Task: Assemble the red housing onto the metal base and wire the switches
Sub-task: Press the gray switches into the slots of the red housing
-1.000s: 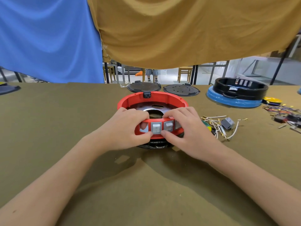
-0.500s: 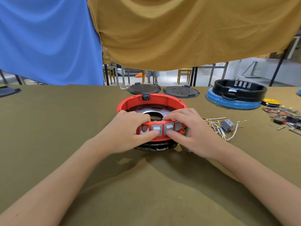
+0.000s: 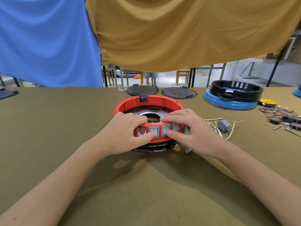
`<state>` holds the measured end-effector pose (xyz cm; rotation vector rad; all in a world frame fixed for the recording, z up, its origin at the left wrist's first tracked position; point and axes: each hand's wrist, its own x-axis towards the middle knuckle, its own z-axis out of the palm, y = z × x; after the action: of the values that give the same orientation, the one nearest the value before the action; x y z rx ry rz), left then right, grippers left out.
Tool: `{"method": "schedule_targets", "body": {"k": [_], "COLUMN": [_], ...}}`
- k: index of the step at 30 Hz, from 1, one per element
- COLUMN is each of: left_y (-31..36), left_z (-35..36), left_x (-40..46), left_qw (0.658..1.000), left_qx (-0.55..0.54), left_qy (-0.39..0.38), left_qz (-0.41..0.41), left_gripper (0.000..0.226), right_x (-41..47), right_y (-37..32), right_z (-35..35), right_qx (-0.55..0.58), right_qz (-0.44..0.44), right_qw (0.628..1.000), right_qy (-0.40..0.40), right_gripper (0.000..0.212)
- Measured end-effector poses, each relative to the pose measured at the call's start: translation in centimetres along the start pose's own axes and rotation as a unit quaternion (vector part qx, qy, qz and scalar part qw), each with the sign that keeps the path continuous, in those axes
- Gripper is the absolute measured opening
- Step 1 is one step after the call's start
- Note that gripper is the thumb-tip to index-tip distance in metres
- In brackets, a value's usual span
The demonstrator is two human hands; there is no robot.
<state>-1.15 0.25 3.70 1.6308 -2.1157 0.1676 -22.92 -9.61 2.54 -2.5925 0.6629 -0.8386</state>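
Two hands, left (image 3: 123, 132) and right (image 3: 189, 131), grip the red housing (image 3: 149, 103), thumbs on its switches (image 3: 154, 130); even, square pressure should seat it on the base (image 3: 153, 148).

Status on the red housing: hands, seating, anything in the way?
Both hands, left and right, grip red housing front, thumbs on switches. Housing over metal base. Loose wires lie right, apart.

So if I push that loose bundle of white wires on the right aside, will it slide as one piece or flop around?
Probably flop: the white wires lie in thin, curved, splayed strands, so they look limp. The small grey block among them seems to join some, so it may drag a few along. The cloth-like table cover would likely snag the metal terminals rather than let them glide.
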Motion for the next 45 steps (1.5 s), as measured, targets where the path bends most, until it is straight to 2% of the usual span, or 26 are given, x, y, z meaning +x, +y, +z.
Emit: {"method": "schedule_targets", "body": {"k": [10, 16, 19, 24, 28, 31, 33, 35, 38, 41, 43, 45], "left_y": [-0.3, -0.4, -0.2, 0.8, 0.3, 0.0, 0.0, 0.1, 0.1, 0.3, 0.4, 0.4], "left_z": [0.1, 0.0, 0.1, 1.0, 0.3, 0.3, 0.5, 0.7, 0.7, 0.4, 0.3, 0.2], "left_x": [0.0, -0.2, -0.3, 0.1, -0.1, -0.3, -0.3, -0.1, -0.1, -0.2, -0.2, -0.2], "left_qw": [1.000, 1.000, 0.999, 0.994, 0.996, 0.998, 0.999, 0.999, 0.998, 0.998, 0.998, 0.998], "left_qx": [0.012, -0.009, -0.008, -0.020, 0.000, 0.002, 0.010, 0.004, -0.016, -0.024, -0.020, -0.017], "left_qy": [0.002, -0.002, 0.032, 0.107, 0.090, 0.054, 0.049, 0.051, 0.051, 0.055, 0.055, 0.051], "left_qz": [0.007, 0.002, 0.004, 0.007, 0.013, 0.012, 0.014, 0.014, 0.013, 0.016, 0.018, 0.017], "left_gripper": [0.037, 0.028, 0.029, 0.024, 0.019, 0.011, 0.010, 0.012, 0.017, 0.016, 0.017, 0.017], "right_x": [-0.1, 0.1, 0.1, 0.4, 0.4, -0.1, -0.2, -0.2, -0.2, -0.1, 0.1, 0.5], "right_y": [1.3, 2.2, 2.4, 3.0, 4.0, 4.8, 5.1, 5.5, 5.8, 5.6, 4.8, 3.5], "right_z": [-1.1, -1.1, -1.0, -1.5, -2.3, -2.9, -3.2, -3.3, -3.5, -3.7, -3.6, -3.2], "right_qx": [0.020, 0.047, 0.056, 0.003, -0.146, -0.263, -0.298, -0.315, -0.316, -0.292, -0.209, -0.038], "right_qz": [-0.004, 0.005, 0.020, 0.127, 0.238, 0.356, 0.407, 0.419, 0.406, 0.343, 0.275, 0.235], "right_qw": [0.999, 0.999, 0.998, 0.988, 0.946, 0.892, 0.863, 0.852, 0.857, 0.885, 0.924, 0.955], "right_qy": [-0.032, -0.027, 0.005, 0.092, 0.166, 0.088, 0.024, -0.017, 0.007, 0.113, 0.167, 0.180], "right_gripper": [0.047, 0.042, 0.045, 0.038, 0.032, 0.045, 0.041, 0.033, 0.028, 0.029, 0.031, 0.028]}}
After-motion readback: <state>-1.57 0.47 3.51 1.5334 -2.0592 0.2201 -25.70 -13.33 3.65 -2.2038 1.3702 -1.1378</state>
